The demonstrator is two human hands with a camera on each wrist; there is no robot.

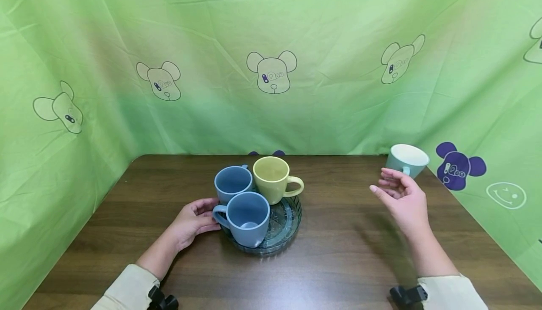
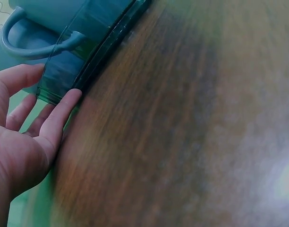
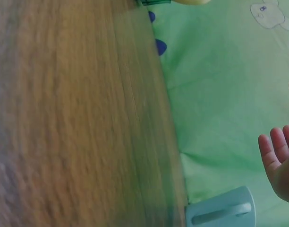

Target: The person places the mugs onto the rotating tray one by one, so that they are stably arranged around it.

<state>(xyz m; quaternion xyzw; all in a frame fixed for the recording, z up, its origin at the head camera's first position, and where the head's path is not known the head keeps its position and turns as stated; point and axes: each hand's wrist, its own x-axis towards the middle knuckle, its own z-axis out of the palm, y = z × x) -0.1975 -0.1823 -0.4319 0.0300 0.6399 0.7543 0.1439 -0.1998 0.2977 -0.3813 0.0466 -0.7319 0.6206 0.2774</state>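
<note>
A dark glass tray point(image 1: 287, 225) in the middle of the table holds two blue mugs point(image 1: 247, 218) point(image 1: 233, 183) and a yellow mug point(image 1: 273, 178). My left hand point(image 1: 192, 220) rests open on the table with straight fingers touching the tray's left rim point(image 2: 64, 80), beside the near blue mug's handle point(image 2: 26, 45). My right hand point(image 1: 400, 197) hovers open above the table, just short of a pale mint mug point(image 1: 406, 160) at the back right; it holds nothing. The mint mug's handle point(image 3: 222, 213) shows in the right wrist view.
The wooden table point(image 1: 338, 234) is walled on three sides by a green cloth point(image 1: 271, 42) with bear prints. A purple bear print point(image 1: 459, 166) lies right of the mint mug.
</note>
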